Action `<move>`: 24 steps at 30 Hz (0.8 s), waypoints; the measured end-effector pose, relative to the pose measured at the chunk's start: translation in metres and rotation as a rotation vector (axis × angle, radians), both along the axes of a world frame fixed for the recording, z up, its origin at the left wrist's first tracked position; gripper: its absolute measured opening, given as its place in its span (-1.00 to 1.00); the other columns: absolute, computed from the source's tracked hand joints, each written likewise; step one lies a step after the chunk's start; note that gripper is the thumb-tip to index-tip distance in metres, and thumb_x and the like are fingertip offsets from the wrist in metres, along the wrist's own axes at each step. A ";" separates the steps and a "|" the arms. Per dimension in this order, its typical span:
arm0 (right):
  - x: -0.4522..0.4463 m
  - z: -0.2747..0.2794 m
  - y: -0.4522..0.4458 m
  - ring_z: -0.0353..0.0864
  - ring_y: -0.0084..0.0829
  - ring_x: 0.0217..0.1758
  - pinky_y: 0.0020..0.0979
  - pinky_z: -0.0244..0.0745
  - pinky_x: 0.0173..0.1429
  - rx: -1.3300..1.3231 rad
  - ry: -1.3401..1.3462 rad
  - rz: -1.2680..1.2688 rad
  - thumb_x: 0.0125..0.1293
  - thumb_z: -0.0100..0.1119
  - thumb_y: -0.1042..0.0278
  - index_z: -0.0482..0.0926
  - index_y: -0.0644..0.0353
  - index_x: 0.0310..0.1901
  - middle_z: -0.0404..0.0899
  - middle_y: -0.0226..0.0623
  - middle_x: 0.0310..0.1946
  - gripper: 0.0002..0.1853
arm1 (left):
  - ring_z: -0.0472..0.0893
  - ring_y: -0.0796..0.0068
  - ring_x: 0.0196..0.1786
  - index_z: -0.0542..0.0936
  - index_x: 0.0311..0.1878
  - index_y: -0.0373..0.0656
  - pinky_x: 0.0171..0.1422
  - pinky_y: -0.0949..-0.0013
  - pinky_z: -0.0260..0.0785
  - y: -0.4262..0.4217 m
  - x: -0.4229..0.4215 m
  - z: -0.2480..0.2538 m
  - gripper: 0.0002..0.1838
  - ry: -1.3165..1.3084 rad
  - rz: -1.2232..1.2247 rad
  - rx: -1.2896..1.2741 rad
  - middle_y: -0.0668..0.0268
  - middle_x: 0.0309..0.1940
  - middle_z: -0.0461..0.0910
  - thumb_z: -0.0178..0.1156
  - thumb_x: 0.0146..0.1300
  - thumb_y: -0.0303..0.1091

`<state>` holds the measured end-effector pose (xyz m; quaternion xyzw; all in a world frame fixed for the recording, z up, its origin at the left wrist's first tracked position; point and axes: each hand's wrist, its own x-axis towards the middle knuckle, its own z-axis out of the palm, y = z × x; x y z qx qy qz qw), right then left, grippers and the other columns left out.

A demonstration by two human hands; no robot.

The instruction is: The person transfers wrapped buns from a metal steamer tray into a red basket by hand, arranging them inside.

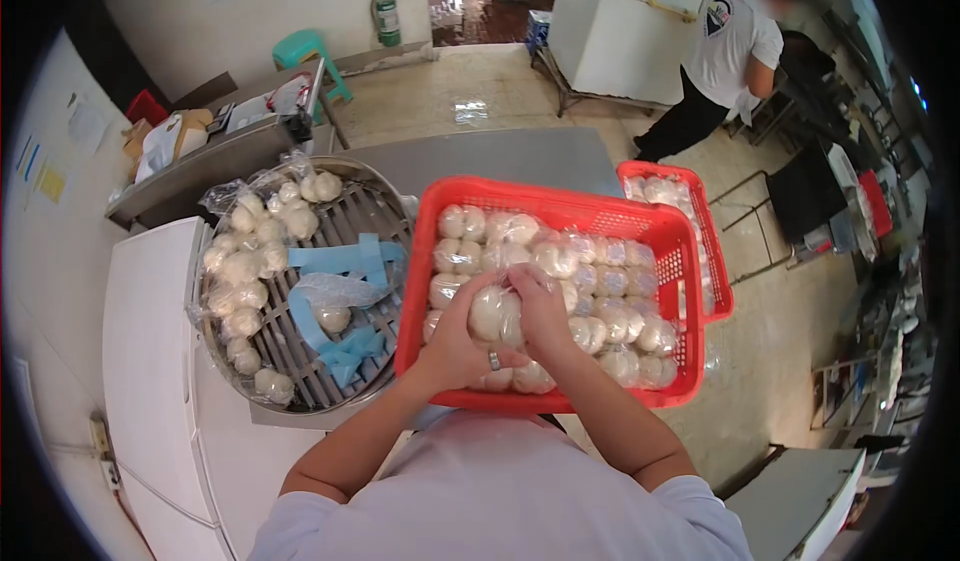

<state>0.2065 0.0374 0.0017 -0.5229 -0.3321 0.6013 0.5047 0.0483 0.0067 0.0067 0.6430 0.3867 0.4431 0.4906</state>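
Note:
Above the red plastic basket, my left hand and my right hand both grip a clear plastic pack of white buns. A ring shows on a finger of the left hand. Rows of similar wrapped packs of buns fill the basket beneath. To the left, a round slatted metal steamer tray carries bagged white buns along its left side. Blue strips and a crumpled clear bag lie across its slats, near a single bun.
A second red basket with packs stands behind the first, at the right. The grey table extends beyond the baskets. A person in a white shirt stands by a white chest freezer. A green stool is at the back left.

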 end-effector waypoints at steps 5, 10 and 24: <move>0.053 0.004 -0.037 0.59 -0.09 0.30 -0.15 0.53 0.36 0.713 -0.734 0.418 0.38 0.41 0.17 0.51 0.26 0.32 0.59 -0.07 0.24 -0.43 | 0.65 0.41 0.15 0.54 0.34 -0.21 0.25 0.29 0.55 0.003 0.019 -0.026 -0.36 0.068 -0.005 -0.359 0.22 0.11 0.66 0.55 0.29 -0.17; 0.101 0.028 -0.028 0.73 -0.17 0.08 -0.19 0.62 0.20 0.588 -0.861 0.221 0.08 0.64 0.24 0.57 0.21 0.26 0.71 -0.13 0.06 -0.30 | 0.62 0.34 0.19 0.53 0.37 -0.21 0.22 0.20 0.56 0.043 0.066 0.024 -0.49 -0.285 -0.295 -0.812 0.23 0.18 0.61 0.12 0.59 -0.02; 0.156 -0.090 0.118 0.75 -0.34 -0.16 -0.30 0.64 -0.23 -0.062 -0.722 -0.064 0.27 0.49 -0.12 0.68 0.48 -0.05 0.74 -0.16 -0.27 -0.36 | 0.16 -0.10 0.68 0.46 0.47 -0.34 0.75 -0.08 0.02 0.056 0.104 -0.037 -0.13 1.088 -0.339 0.408 -0.11 0.58 0.26 0.28 0.38 0.23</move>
